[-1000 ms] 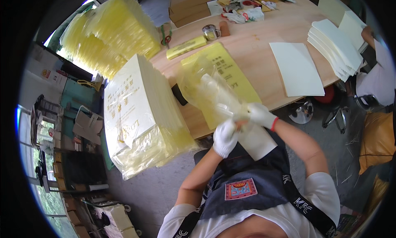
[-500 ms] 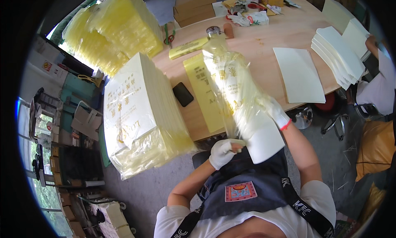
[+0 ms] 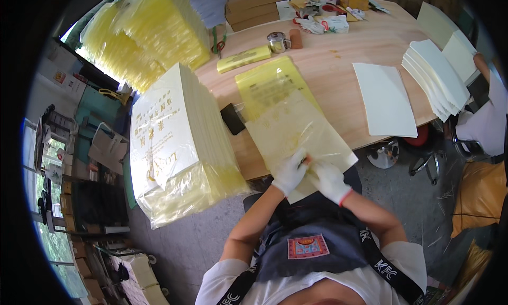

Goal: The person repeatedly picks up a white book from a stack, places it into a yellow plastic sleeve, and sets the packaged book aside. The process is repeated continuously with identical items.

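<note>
A clear printed plastic bag [image 3: 293,128] with white sheets inside lies tilted across the table's near edge, its near end toward my lap. My left hand [image 3: 289,173], in a white glove with bare fingertips showing, is closed on the bag's near end. Close beside it, my right hand [image 3: 329,183], in a white glove with a red cuff, is also closed there. Some of the fingers are hidden or blurred. Beneath the bag's far part lie flat yellow printed bags [image 3: 270,80].
At left stands a tall stack of filled bags [image 3: 164,125], with a yellow bagged pile [image 3: 159,35] behind. A phone [image 3: 233,119], metal mug [image 3: 277,41], scissors [image 3: 218,47] and white sheets [image 3: 384,101] are on the table. Another person's arm [image 3: 480,67] reaches toward white boards at right.
The bag has come down from upright to nearly flat, and the sheet sticking out is now mostly inside. My right hand has moved left and down, next to my left hand.
</note>
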Demonstrator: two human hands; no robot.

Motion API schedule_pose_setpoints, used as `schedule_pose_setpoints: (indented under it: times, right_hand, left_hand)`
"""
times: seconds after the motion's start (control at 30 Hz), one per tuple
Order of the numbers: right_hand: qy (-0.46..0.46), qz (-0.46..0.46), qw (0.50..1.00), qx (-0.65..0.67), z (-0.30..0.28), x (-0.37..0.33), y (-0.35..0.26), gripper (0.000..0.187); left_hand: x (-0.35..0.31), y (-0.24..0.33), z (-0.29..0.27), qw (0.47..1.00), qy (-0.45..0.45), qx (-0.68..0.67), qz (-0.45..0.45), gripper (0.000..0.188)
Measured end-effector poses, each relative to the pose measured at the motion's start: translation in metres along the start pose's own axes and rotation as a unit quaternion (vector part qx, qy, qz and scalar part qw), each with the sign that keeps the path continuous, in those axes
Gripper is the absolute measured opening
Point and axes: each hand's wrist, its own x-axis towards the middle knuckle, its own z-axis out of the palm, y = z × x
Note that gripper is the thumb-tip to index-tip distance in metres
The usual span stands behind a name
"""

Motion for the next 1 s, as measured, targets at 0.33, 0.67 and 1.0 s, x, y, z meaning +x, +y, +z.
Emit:
schedule_pose_setpoints:
  times: [0.33,0.67,1.0]
  right_hand:
    - [0.038,0.153,0.961,-0.227,-0.003,-0.031,0.052,0.021]
    - [-0.129,0.049,0.953,-0.270,0.012,-0.153,0.013,0.026]
    - [0.054,0.063,0.995,-0.051,-0.014,-0.081,0.033,0.032]
  left_hand:
    - [-0.117,-0.040,-0.007,0.949,0.096,0.299,0.039,0.015]
    - [-0.201,0.027,-0.059,0.998,-0.051,0.020,-0.025,0.016]
    - [-0.133,-0.002,-0.045,0.993,0.041,0.094,-0.059,0.020]
